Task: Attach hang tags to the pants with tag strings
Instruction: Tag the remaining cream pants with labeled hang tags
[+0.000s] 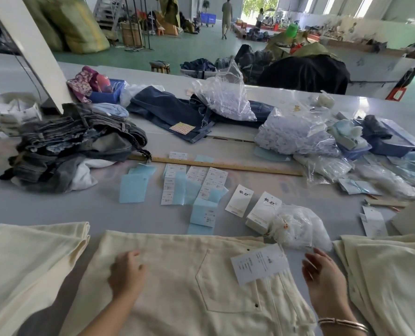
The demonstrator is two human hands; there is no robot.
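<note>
Cream pants lie flat on the grey table in front of me, back pocket up. A white hang tag lies on them near the waistband at the right. My left hand rests on the fabric at the left with fingers loosely curled. Over the pants' right edge, just right of the tag, hovers my right hand, relaxed and holding nothing. A stack of white hang tags and a clear bag of tag strings sit just beyond the pants.
More cream pants lie folded at the left and right. Blue and white label slips are spread mid-table, behind them a wooden ruler. Further back are a heap of jeans, dark denim and plastic bags.
</note>
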